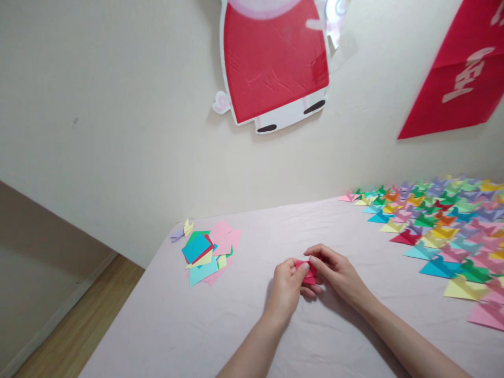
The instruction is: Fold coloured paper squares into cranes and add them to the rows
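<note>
A small piece of red folded paper [310, 279] is held up between my two hands, above the cloth-covered table. My left hand [289, 286] grips it from the left, thumb pressed on its face and fingers behind. On the other side, my right hand [333, 270] pinches its upper right edge between thumb and bent fingers. Part of the paper is hidden by the fingers, so its exact folded form cannot be made out.
Loose coloured paper squares [202, 272] lie in a pile at the left. Beside them are small yellow [188, 227] and purple [177, 235] folded pieces. Many folded paper figures [444, 252] stand in rows at the right. A wall [157, 131] rises behind the table [252, 315].
</note>
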Tool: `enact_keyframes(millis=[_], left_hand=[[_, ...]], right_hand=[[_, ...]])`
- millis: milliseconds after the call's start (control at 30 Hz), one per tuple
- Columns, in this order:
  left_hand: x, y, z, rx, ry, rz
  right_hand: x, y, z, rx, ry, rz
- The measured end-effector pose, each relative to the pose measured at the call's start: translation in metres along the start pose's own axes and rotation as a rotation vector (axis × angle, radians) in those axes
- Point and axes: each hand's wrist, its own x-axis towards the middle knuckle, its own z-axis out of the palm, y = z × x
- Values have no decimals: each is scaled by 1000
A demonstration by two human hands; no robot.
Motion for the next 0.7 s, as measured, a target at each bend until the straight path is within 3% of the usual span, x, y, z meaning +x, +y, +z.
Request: enact_keyframes(millis=[467, 700], left_hand=[[-5, 4, 4, 63, 45, -4], [-5, 0, 5, 108, 25, 46]], right_hand=[[0, 0, 1, -23, 51, -97], [1, -2, 1, -108, -39, -78]])
